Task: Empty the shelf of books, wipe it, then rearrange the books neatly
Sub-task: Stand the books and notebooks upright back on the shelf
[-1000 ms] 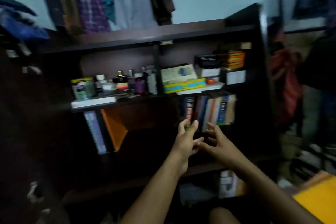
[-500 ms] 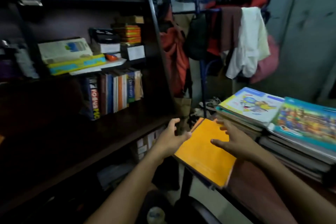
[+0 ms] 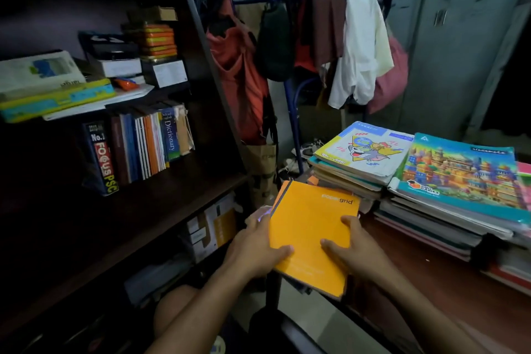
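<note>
Head view: our left hand (image 3: 255,250) and right hand (image 3: 349,250) grip the orange notebook (image 3: 311,227); the shelf (image 3: 161,201) lies leftward

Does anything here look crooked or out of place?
Yes. On the shelf, the thick Focus PSC book leans askew at the end of the upright row. The orange notebook, gripped by the left hand and right hand, overhangs the table edge.

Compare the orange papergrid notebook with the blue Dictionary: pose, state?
The orange papergrid notebook lies flat, cover up, gripped by the left hand and right hand; the blue Dictionary stands upright on the shelf, spine out, untouched among other books.
</note>
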`<state>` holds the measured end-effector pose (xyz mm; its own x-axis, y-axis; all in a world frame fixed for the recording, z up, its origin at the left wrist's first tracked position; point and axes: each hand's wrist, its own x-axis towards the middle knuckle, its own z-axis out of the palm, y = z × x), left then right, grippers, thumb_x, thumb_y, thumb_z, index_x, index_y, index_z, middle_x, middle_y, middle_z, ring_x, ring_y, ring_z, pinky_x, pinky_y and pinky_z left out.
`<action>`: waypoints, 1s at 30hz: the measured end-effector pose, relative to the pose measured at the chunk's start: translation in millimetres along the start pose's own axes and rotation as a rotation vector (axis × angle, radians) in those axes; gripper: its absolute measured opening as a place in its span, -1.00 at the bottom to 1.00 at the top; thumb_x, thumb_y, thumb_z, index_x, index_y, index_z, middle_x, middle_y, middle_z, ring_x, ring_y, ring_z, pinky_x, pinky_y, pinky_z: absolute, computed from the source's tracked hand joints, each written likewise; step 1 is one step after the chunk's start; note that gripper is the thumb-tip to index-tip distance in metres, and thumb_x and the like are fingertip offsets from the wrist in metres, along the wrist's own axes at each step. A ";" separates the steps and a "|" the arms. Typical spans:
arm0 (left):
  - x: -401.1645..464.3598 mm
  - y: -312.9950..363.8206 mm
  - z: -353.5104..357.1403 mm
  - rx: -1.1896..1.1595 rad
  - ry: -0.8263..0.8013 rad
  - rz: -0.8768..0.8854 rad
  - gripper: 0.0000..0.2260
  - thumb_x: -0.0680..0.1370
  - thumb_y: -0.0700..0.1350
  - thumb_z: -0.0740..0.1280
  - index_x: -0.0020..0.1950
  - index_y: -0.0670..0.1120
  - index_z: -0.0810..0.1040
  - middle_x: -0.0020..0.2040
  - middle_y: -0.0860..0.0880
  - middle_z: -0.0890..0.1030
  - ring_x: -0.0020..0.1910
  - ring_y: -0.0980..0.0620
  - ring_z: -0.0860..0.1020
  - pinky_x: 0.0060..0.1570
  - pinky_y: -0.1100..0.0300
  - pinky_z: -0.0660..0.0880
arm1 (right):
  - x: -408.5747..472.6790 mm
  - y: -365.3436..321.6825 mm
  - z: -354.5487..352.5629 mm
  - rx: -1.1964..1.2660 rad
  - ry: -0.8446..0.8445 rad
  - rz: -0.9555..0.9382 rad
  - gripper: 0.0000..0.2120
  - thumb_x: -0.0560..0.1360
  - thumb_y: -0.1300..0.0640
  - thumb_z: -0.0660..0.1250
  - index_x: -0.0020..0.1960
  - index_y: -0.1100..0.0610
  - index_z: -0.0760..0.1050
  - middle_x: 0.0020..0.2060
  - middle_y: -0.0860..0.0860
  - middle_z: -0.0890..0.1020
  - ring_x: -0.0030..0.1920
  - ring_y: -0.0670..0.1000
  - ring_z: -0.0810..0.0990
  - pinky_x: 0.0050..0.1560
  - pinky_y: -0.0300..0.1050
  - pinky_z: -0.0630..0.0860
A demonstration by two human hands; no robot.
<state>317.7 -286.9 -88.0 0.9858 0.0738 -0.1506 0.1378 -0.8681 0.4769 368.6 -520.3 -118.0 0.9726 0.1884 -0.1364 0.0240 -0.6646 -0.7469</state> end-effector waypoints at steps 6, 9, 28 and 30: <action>2.2 12.5 9.2 -0.290 -0.087 -0.192 -0.23 0.49 0.35 0.38 0.55 0.00 0.24 0.47 -0.06 0.40 0.36 -0.13 0.44 0.31 -0.07 0.44 | -8.6 8.7 -7.6 0.043 0.019 0.015 -0.27 0.53 -0.09 0.43 0.54 0.01 0.11 0.50 0.11 0.31 0.34 0.15 0.46 0.24 0.07 0.49; -5.5 18.3 6.4 -0.614 -0.125 -0.220 -0.43 0.53 0.23 0.42 0.45 0.03 0.36 0.39 -0.02 0.49 0.27 -0.10 0.50 0.29 -0.08 0.47 | -10.4 8.8 -9.5 -0.004 -0.025 0.015 -0.24 0.51 -0.15 0.43 0.55 -0.02 0.09 0.50 0.10 0.31 0.33 0.14 0.47 0.22 0.06 0.50; -39.6 -13.0 -24.7 -0.965 0.023 -0.297 -0.53 0.57 -0.05 0.45 0.38 0.06 0.28 0.23 -0.07 0.57 0.11 -0.13 0.62 0.13 -0.10 0.58 | -25.1 -56.4 7.8 0.107 0.073 -0.144 -0.35 0.48 -0.11 0.47 0.46 -0.10 0.24 0.41 0.01 0.39 0.23 0.06 0.51 0.25 0.10 0.50; -44.8 -26.7 -38.0 -0.982 0.078 -0.292 -0.54 0.58 -0.06 0.44 0.38 0.03 0.28 0.20 -0.08 0.57 0.08 -0.13 0.62 0.06 -0.07 0.59 | -20.3 -73.4 21.4 0.125 0.065 -0.182 -0.34 0.48 -0.12 0.48 0.44 -0.12 0.21 0.36 -0.04 0.40 0.23 0.07 0.52 0.24 0.11 0.51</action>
<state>273.5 -248.3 -61.1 0.9001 0.2793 -0.3343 0.3559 -0.0292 0.9341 342.2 -459.9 -74.3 0.9678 0.2472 0.0473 0.1755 -0.5281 -0.8309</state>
